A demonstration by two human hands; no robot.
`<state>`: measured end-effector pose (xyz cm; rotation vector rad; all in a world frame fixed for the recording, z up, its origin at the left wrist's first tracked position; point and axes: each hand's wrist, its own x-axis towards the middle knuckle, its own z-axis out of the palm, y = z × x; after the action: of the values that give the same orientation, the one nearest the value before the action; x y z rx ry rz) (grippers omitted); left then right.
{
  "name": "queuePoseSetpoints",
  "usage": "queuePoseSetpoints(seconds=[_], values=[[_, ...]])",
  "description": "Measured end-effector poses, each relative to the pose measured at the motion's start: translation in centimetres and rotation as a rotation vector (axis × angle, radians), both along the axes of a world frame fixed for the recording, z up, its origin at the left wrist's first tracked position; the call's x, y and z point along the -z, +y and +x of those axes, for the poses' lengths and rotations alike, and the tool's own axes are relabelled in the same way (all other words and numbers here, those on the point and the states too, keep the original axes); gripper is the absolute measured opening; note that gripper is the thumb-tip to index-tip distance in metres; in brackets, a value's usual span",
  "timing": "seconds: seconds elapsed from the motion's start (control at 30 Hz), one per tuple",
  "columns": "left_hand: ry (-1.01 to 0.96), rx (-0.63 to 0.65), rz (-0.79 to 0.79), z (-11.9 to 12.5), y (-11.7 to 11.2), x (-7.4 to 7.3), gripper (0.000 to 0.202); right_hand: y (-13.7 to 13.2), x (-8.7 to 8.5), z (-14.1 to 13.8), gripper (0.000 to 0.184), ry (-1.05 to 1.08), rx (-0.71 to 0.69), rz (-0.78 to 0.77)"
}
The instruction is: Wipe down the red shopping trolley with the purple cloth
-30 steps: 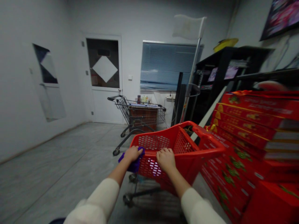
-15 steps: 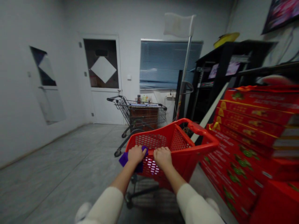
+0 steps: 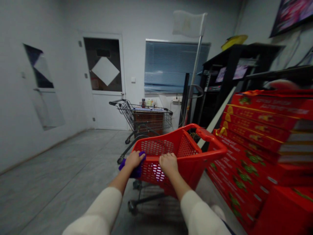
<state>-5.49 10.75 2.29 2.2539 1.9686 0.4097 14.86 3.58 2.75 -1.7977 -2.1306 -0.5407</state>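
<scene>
"Where are the hands?"

"On the near rim of the red plastic shopping cart (image 3: 188,164): the left hand (image 3: 133,160) by its left corner, the right hand (image 3: 168,164) just beside it, nearer mid-rim."

"Gripping or loose?"

"Both clenched. The left is closed around a purple cloth (image 3: 137,172), pressed against the rim; the right curls over the rim itself."

"What sort of cloth?"

"Probably a soft rag, though the dim light makes that hard to judge."

"And around the cart?"

"Stacked red cartons (image 3: 254,130) sit just to its right — a wire shopping cart (image 3: 151,112) stands well ahead, near a white door (image 3: 104,81)."
</scene>
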Motion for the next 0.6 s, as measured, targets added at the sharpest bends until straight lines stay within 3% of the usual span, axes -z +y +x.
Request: queuePoseSetpoints(seconds=[0.13, 0.43, 0.6], values=[[0.022, -0.01, -0.053, -0.4, 0.6, -0.4, 0.05, 0.2, 0.1, -0.2, 0.036, 0.029, 0.009, 0.012], [0.111, -0.034, 0.11, 5.7, -2.2, -1.1, 0.053, 0.4, 0.3, -0.2, 0.035, 0.038, 0.027, 0.004], [0.065, 0.022, 0.101, 4.6, -2.0, -0.6, 0.052, 0.3, 0.2, 0.1, 0.036, 0.019, 0.021, -0.003]])
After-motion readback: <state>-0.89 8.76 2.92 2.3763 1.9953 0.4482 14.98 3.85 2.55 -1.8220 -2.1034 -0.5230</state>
